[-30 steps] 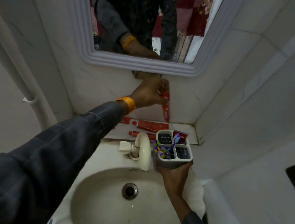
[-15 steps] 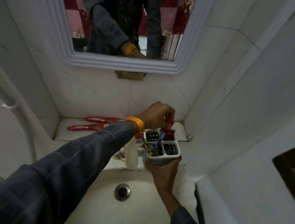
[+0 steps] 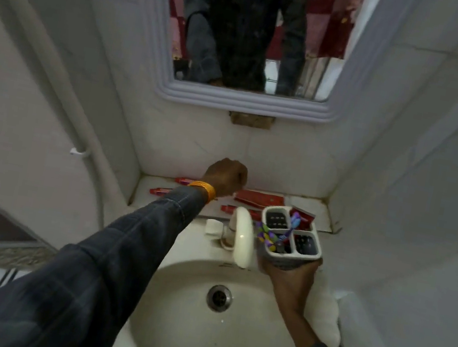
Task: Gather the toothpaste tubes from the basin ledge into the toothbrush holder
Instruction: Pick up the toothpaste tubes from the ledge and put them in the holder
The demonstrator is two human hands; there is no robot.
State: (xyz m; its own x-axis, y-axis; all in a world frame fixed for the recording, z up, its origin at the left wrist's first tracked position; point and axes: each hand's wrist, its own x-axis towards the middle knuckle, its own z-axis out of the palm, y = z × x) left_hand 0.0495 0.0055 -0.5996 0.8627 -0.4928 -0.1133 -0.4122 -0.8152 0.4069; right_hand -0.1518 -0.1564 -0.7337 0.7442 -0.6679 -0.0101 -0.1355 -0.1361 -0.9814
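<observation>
White tiled walls (image 3: 432,123), framed mirror (image 3: 243,102), dim light.

Left hand (image 3: 225,176) curled in a loose fist, arm outstretched, right hand (image 3: 292,276) gripping from below, fingers wrapped.

The red toothpaste tubes (image 3: 258,198) lie on a white tiled ledge (image 3: 311,209), and the pale grey plastic toothbrush holder (image 3: 291,236) carries purple, green and yellow patterned brushes (image 3: 267,235) plus 1 red tube (image 3: 303,215). The left sleeve (image 3: 101,267) is dark charcoal with a faint check and ends at an orange wristband (image 3: 203,188). The cream ceramic basin (image 3: 214,320) has a cream tap (image 3: 242,238) and silver drain (image 3: 219,297).
</observation>
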